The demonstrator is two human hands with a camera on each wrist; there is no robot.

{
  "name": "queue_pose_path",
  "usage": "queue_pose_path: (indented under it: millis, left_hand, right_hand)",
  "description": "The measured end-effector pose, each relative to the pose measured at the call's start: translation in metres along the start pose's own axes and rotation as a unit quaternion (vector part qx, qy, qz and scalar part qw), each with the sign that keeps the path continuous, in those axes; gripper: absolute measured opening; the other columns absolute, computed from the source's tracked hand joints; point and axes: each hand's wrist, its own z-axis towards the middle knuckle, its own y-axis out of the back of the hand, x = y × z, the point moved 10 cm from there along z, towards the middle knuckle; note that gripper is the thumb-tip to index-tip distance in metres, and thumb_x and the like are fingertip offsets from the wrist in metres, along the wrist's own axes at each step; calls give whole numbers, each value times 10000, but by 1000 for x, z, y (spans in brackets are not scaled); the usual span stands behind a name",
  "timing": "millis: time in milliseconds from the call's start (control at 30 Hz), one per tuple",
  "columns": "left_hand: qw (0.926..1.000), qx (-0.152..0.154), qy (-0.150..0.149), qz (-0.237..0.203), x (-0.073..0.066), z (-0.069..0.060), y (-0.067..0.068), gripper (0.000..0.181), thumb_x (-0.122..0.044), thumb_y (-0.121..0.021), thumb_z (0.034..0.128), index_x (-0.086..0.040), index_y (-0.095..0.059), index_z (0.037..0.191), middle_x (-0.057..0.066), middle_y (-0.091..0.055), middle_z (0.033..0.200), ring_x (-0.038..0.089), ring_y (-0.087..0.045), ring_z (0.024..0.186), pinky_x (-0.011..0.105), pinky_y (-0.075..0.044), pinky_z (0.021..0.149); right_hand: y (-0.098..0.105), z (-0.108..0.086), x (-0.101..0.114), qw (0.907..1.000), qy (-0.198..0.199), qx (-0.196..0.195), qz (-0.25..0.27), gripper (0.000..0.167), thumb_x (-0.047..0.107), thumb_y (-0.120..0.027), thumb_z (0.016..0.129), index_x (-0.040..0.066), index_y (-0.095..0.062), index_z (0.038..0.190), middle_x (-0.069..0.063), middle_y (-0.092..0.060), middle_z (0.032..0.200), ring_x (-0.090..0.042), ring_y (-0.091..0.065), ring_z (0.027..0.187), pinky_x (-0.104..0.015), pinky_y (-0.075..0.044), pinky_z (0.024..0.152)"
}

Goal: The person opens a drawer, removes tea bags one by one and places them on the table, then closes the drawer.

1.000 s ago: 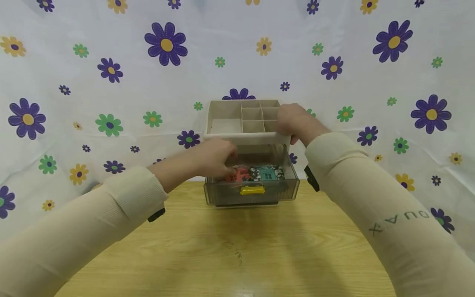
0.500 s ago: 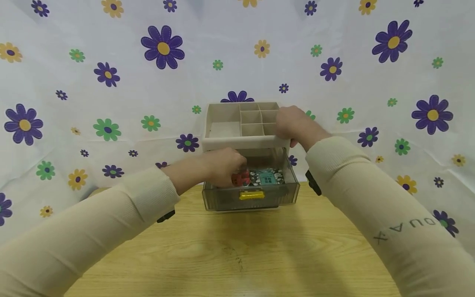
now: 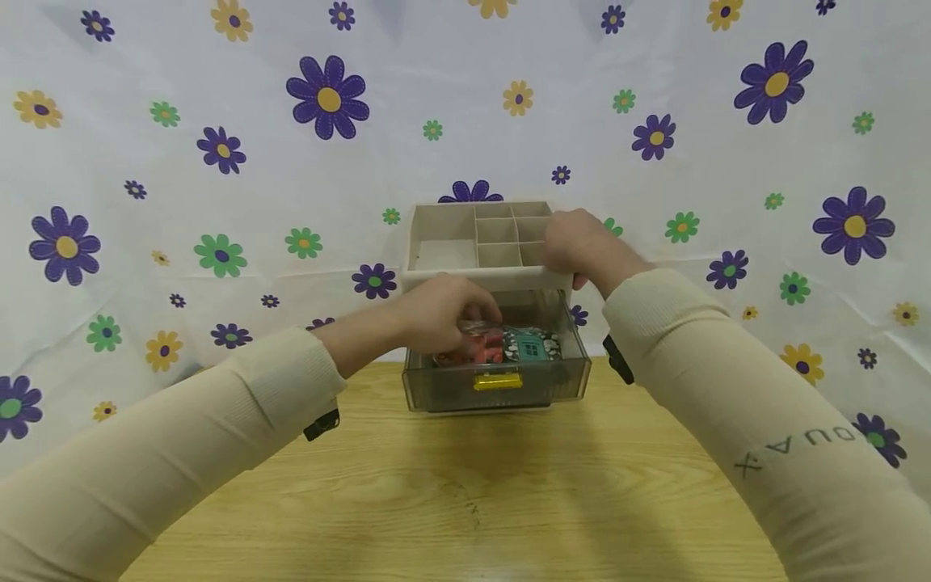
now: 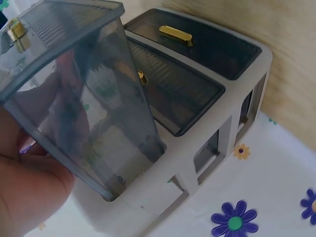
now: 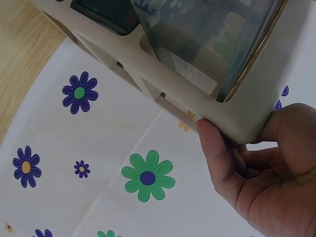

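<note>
1. Left hand (image 3: pixel 445 314): reaches over left side of pulled-out top drawer (image 3: pixel 440 390), fingers bent at the red packet (image 3: pixel 492 346); can't tell whether they pinch it or only touch it
2. Left wrist view: same hand seen partly through the smoky drawer wall, red patch blurred beside it
3. Right hand (image 3: pixel 578 245): grips right side of cream organizer (image 3: pixel 483 280), fingers wrapped round its upper corner
4. Red packet: in the drawer, left of the teal-and-dark packet (image 3: pixel 532 347), which lies in the same drawer
5. Drawer front has a gold handle (image 3: pixel 498 381); two lower drawers (image 4: pixel 173 84) sit closed beneath
6. Organizer top: one large compartment (image 3: pixel 444 255) on left, small divided cells (image 3: pixel 498 255) on right
7. Organizer stands at the far side of the wood-grain counter (image 3: pixel 465 485), flowered cloth (image 3: pixel 407 81) behind
8. Both arms in cream sleeves (image 3: pixel 218 412), dark lettering on the right one
</note>
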Motion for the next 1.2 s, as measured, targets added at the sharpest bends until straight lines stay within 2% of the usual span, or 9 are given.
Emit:
queue_pose_path:
  millis: [133,233,367,467,600,667,733,967,1200]
  left_hand:
    - [9960,-189,294,-823,8,-5,4,377,-102,-786,846,-106,-705,1214,61,-674,978,191,-590,875,334,-527,810]
    - [9869,-270,539,-1499,14,-8,5,382,-105,-787,850,-102,-700,1222,73,-683,1024,209,-620,930,345,-547,845]
    - [9705,-422,889,-2200,23,-12,7,370,-80,-777,856,-91,-700,1218,94,-694,1059,231,-632,977,360,-547,878]
    - [9601,-638,1108,-2489,30,-16,12,363,-73,-770,861,-86,-697,1216,101,-702,1073,224,-634,990,338,-548,864]
    - [9406,-893,1261,-3022,38,-24,20,358,-44,-746,876,-69,-673,1226,129,-699,1068,212,-658,921,325,-589,732]
    - [9309,-1039,1227,-3279,42,-28,26,358,-19,-728,884,-50,-656,1233,152,-694,1053,210,-675,869,321,-595,670]
    - [9245,-1214,1218,-3401,46,-34,35,360,-11,-715,892,-43,-643,1243,157,-682,1045,208,-676,844,309,-592,653]
    - [9173,-1724,1482,-3270,69,-53,61,401,-53,-711,910,-48,-621,1300,167,-653,1101,221,-652,926,280,-590,738]
    - [9179,-1942,1642,-3045,88,-77,76,398,-113,-698,934,-70,-611,1320,136,-660,1100,206,-655,929,267,-576,769]
  right_hand:
    - [-1,-1,0,10000,-25,26,40,257,59,-478,961,-87,-546,1161,-238,-632,1067,-333,-745,862,-258,-576,509]
    - [-2,-1,0,9999,-71,25,101,260,63,-495,968,-82,-549,1178,-232,-628,1082,-323,-737,850,-264,-580,522]
    - [-3,-3,-1,9999,-91,47,106,264,68,-511,975,-71,-538,1198,-222,-618,1092,-320,-726,883,-279,-593,559]
    - [-3,-4,0,9999,-77,63,45,262,68,-517,974,-69,-540,1197,-220,-616,1097,-333,-723,930,-279,-595,567]
    - [-2,-5,1,10000,-56,70,-35,264,64,-521,970,-74,-545,1193,-227,-620,1101,-339,-726,937,-268,-587,548]
    - [-2,-4,2,9999,-35,73,-67,265,61,-520,968,-78,-547,1192,-231,-623,1101,-340,-730,930,-272,-590,555]
    - [-2,-4,2,9999,-18,77,-103,262,63,-517,969,-81,-552,1185,-232,-629,1099,-337,-736,917,-275,-591,557]
    - [-2,-3,1,9999,1,96,-114,267,70,-503,979,-88,-545,1190,-240,-624,1110,-332,-739,909,-280,-597,575]
    - [-2,-2,1,9999,-26,84,-49,277,47,-503,958,-98,-527,1191,-238,-613,1100,-325,-742,880,-289,-603,582]
